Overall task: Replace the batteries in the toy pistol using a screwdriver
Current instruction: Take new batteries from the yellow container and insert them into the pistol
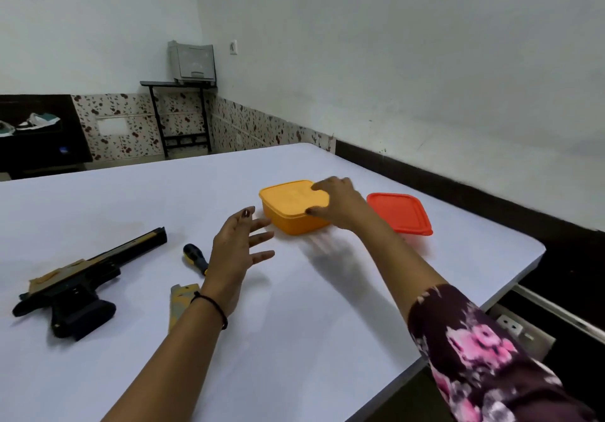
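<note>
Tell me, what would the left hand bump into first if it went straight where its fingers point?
Most likely the yellow box, which the right hand holds. The left hand points spread fingers at the box's near side, only table between; depth is unclear.

No text, label, brand or number can be read on anything in view.

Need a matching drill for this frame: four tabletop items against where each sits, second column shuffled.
1. black-and-tan toy pistol
2. screwdriver with black-and-yellow handle
3. yellow square lidded plastic box
4. red-lidded plastic container

A. gripped by the right hand
B. far left of the white table
C. nearest the table's right edge
D. right beside the left hand, on its left

Pairs: 1-B, 2-D, 3-A, 4-C
</note>
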